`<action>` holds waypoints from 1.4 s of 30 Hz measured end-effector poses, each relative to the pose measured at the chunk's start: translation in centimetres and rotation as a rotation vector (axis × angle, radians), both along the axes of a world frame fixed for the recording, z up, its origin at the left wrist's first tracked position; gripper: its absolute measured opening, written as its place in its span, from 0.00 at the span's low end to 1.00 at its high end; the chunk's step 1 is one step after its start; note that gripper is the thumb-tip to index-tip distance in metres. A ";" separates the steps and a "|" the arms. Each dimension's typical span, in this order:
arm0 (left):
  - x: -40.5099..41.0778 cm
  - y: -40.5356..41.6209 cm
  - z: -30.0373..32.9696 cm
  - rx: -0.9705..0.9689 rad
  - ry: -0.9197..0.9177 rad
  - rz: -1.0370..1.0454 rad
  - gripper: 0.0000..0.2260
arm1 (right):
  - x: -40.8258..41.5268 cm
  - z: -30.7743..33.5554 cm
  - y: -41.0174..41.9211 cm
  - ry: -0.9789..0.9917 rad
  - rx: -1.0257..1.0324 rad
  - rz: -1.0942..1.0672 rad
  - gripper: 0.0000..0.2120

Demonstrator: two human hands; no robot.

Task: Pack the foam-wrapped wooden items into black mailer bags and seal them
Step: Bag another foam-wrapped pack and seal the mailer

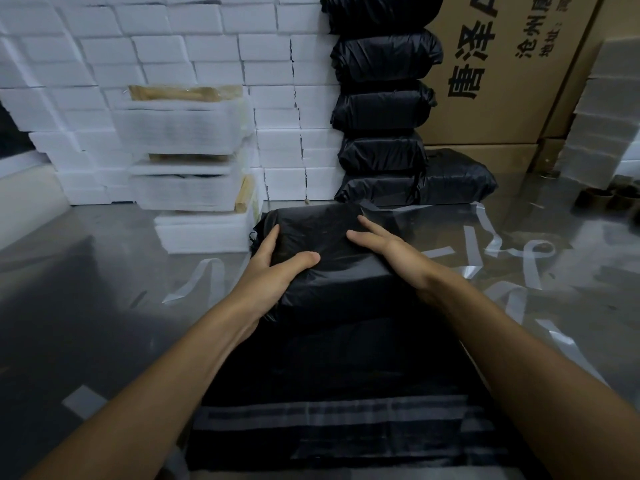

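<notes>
Gripping black mailer bag (332, 244), both hands.

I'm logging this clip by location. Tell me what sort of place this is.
Most likely a small packing or shipping station. Sealed black mailer parcels are stacked against a wall of white foam blocks, printed cardboard cartons stand behind, and peeled adhesive liner strips litter the shiny table.

A brown cardboard box (502, 74) at upper right carries black Chinese print turned on its side: large characters "唐泽" followed by a cut-off "A", and smaller lines beginning "沧州" and "地址:". No other text is legible.
</notes>
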State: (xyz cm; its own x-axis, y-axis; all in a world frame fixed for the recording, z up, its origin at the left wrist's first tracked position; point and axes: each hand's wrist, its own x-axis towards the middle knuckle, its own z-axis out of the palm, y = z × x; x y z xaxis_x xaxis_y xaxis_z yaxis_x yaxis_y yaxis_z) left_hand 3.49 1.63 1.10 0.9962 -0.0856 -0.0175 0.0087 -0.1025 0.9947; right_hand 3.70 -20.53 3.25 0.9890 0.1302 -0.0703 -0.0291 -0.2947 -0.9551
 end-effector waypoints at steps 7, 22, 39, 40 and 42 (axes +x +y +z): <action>0.3 0.9 0.5 -0.023 0.161 -0.090 0.59 | -0.4 0.8 -0.5 0.070 -0.114 -0.009 0.43; 0.3 1.0 1.0 -0.040 -0.038 -0.144 0.47 | -1.1 -0.9 0.0 -0.075 -0.062 0.041 0.48; -0.2 3.0 -0.5 0.381 -0.086 -0.062 0.46 | -2.8 -2.0 -1.7 -0.175 -0.407 -0.136 0.44; -0.3 3.0 -0.3 0.433 -0.176 0.001 0.47 | -3.1 -2.4 -1.5 -0.292 -0.332 -0.192 0.38; -0.4 2.8 -0.2 0.454 -0.342 -0.005 0.45 | -3.4 -2.9 -1.1 -0.456 -0.253 -0.240 0.32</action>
